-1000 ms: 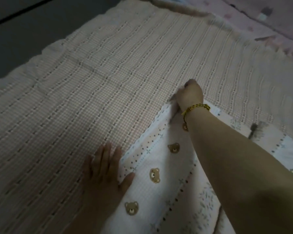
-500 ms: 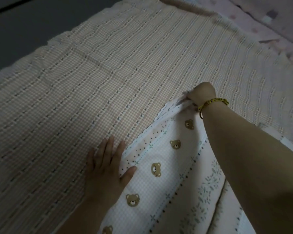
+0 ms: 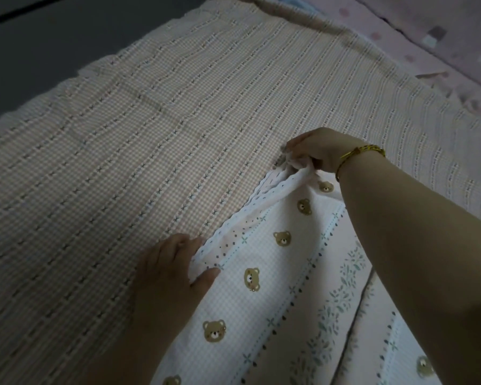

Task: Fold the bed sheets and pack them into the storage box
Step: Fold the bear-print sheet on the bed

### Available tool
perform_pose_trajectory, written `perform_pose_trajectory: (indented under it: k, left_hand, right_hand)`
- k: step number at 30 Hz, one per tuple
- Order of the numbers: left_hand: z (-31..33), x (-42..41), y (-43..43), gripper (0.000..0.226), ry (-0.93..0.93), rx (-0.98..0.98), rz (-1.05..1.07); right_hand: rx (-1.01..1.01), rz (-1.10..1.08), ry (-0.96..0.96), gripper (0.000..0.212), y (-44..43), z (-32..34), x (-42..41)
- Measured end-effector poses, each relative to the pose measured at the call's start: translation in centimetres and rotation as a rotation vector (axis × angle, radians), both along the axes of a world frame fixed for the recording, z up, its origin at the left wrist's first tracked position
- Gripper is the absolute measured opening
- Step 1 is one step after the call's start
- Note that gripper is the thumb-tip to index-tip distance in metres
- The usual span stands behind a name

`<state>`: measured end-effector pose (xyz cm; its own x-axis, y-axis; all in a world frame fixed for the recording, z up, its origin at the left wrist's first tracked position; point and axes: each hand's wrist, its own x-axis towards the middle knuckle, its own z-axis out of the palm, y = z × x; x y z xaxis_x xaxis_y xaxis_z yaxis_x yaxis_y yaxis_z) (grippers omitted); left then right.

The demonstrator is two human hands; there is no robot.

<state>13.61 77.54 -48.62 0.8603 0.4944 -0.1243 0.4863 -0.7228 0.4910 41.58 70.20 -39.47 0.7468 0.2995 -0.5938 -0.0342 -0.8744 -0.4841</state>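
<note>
A pink checked bed sheet (image 3: 156, 151) lies spread flat, its plain side up. A folded-over flap (image 3: 264, 295) shows the printed side, white with small brown bears and leaf stripes. My right hand (image 3: 320, 151), with a yellow bracelet at the wrist, grips the bunched far corner of that flap and lifts it slightly. My left hand (image 3: 167, 270) holds the flap's scalloped edge nearer to me, thumb on top of the printed side and fingers curled at the edge. No storage box is in view.
Dark floor (image 3: 53, 48) runs along the sheet's left edge. A pink patterned blanket or mat (image 3: 439, 43) lies beyond the sheet at the top right.
My right hand has pulled the flap's corner to the right and raised it. My left hand, flat on the sheet before, now has its fingers curled at the flap's edge.
</note>
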Motion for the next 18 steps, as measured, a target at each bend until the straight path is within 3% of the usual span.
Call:
perform_pose_trajectory:
  k: [3,6,8,10,13,18]
  left_hand:
    - [2.3,1.4,0.8,0.055,0.103,-0.170,0.062]
    - [2.9,1.0,0.8,0.053,0.225,-0.091,-0.021]
    - [2.9,0.0,1.0,0.036,0.228,-0.027,-0.083]
    - [2.6,-0.4,0.9,0.032,0.108,0.045,-0.154]
    - [4.8,-0.7,-0.3,0.034,0.175,-0.075,-0.097]
    - [10.1,-1.9,-4.5,0.026,0.114,-0.167,-0.079]
  right_hand:
    - [-0.298,0.260,-0.028,0.038,0.4,0.1,-0.4]
    - [-0.543,0.414,-0.241,0.023,-0.1,0.3,-0.8]
    - [-0.615,0.437,-0.389,0.033,-1.4,1.0,-0.8]
    - [-0.519,0.403,-0.496,0.026,-3.2,2.1,-0.4]
    - [-0.205,0.214,-0.636,0.026,-6.5,4.1,-0.5]
    - [0.286,-0.219,-0.549,0.042,-12.8,7.7,-1.7]
